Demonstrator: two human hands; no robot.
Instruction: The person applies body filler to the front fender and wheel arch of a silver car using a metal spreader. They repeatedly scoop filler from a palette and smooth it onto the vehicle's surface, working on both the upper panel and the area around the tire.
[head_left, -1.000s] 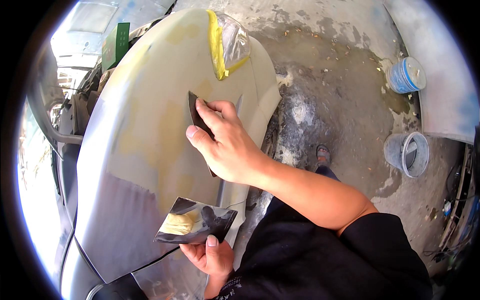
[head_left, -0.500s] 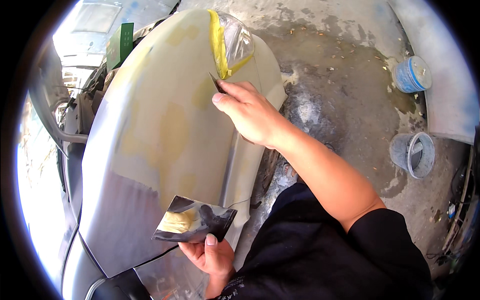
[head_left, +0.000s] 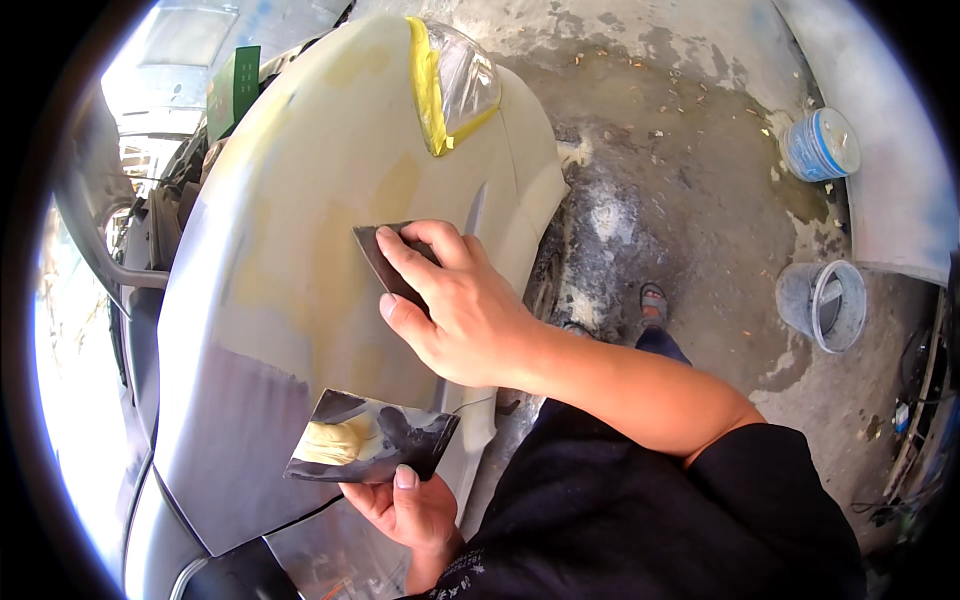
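My left hand [head_left: 408, 512] is closed on the lower edge of a dark putty board [head_left: 385, 462], thumb on top. A lump of pale yellow putty [head_left: 332, 441] sits on the board's left side. My right hand [head_left: 455, 305] grips a flat dark putty spreader [head_left: 385, 262], its fingers pressed along the blade. The spreader is over the middle of a car fender [head_left: 290, 300], which is pale grey with yellowish filler patches; whether the edge touches the surface I cannot tell. Farther away, yellow masking tape [head_left: 427, 90] and clear film cover the headlight [head_left: 462, 80].
A green box [head_left: 233, 92] stands beside the engine bay at the upper left. On the stained concrete floor [head_left: 690, 200] to the right are a blue-and-white bucket [head_left: 822, 146] and a grey bucket [head_left: 822, 305]. A pale panel [head_left: 890, 130] lines the far right. My sandalled foot [head_left: 653, 303] shows below.
My right hand has moved with the spreader from near the headlight tape, back toward me and left, and the blade now lies flatter. The board in my left hand has shifted slightly left.
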